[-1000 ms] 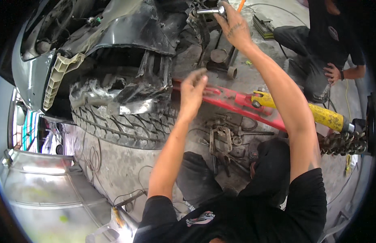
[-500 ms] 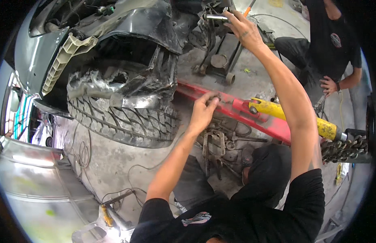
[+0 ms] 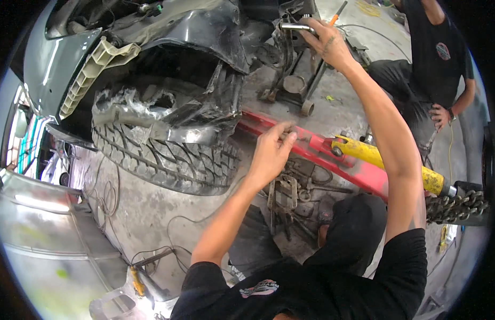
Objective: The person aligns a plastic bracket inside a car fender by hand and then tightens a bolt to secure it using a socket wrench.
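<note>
Red-painted steel beam [image 3: 365, 176] at three o'clock, sloping outward; yellow cylinder [image 3: 362, 153] pinned to it, chain [image 3: 455, 207] bunched past its far end. Clock face centred on the view.

Right hand [image 3: 328, 45] at one o'clock, arm stretched far out. Its fingers close around a shiny metal tool [image 3: 294, 26], which sits beside dark bent metal [image 3: 282, 49]; cannot tell whether the two touch. Left hand [image 3: 273, 148] just off centre toward two, fingers curled, thumb near them. Whether they pinch anything, or touch the beam behind, cannot tell.

Risks, my judgement. Long reach weakens the grip: the tool could slip, sending knuckles into the bent metal. Torn metal [image 3: 197, 116] at ten, over the tyre [image 3: 162, 160] at nine, could cut the left forearm if it swings that way. If cylinder and chain carry load, a slipping pin could whip the beam. Clamps [image 3: 285, 192] heaped between four and five could trip a foot. Co-worker's hand [image 3: 440, 116], between two and three, seems clear of the tool.
</note>
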Tool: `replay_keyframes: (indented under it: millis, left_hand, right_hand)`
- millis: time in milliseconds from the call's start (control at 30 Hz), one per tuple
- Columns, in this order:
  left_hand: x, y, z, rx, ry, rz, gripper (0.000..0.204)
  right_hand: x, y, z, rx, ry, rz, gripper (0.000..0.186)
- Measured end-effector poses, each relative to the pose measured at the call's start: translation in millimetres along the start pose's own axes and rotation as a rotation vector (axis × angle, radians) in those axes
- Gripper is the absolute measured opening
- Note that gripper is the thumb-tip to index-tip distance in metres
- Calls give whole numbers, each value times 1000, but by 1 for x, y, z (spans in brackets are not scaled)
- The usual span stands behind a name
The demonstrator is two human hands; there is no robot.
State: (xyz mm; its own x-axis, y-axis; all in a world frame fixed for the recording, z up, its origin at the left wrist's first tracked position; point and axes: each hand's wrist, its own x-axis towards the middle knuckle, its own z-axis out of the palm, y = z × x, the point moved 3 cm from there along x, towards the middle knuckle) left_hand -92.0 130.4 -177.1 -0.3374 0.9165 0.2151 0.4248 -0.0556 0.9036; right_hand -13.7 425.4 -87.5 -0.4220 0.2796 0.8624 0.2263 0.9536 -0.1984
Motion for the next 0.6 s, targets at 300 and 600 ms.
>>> replay_keyframes:
  millis: [300, 600]
  left_hand:
    - [-24, 217, -148, 805, 629, 901, 26]
    - [59, 272, -279, 1527, 726, 1043, 36]
  right_hand:
    - [21, 2, -7, 983, -267, 1195, 20]
    - [23, 12, 4, 961, -267, 1121, 19]
